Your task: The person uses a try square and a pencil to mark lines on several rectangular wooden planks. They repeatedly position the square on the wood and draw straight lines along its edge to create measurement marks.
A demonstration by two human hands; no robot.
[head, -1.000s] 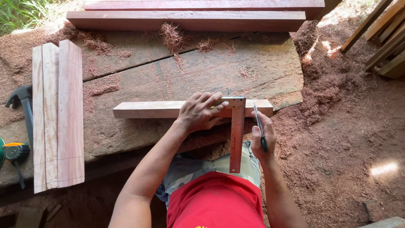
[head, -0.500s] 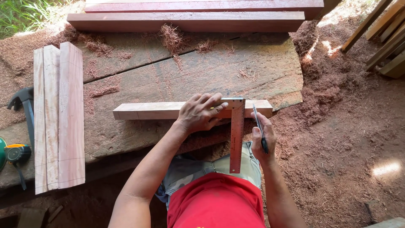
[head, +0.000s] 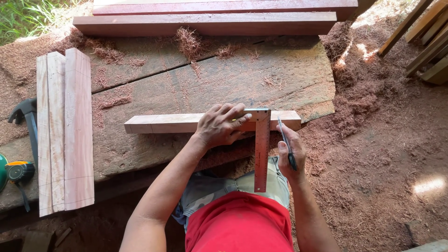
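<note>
A short pale wooden bar (head: 163, 123) lies across the front of a rough plank workbench (head: 196, 79). My left hand (head: 219, 125) presses down on the bar and on the head of a metal try square (head: 262, 149), whose ruled blade hangs toward me past the bench edge. My right hand (head: 290, 154) holds a dark pencil (head: 285, 140), its tip at the bar's right end just beside the square.
Three pale boards (head: 65, 130) lie side by side at the left. A hammer (head: 25, 116) and a tape measure (head: 18, 172) sit at the left edge. Long reddish beams (head: 205, 21) lie at the back. Wood shavings cover the ground; timber is stacked at the top right (head: 429, 42).
</note>
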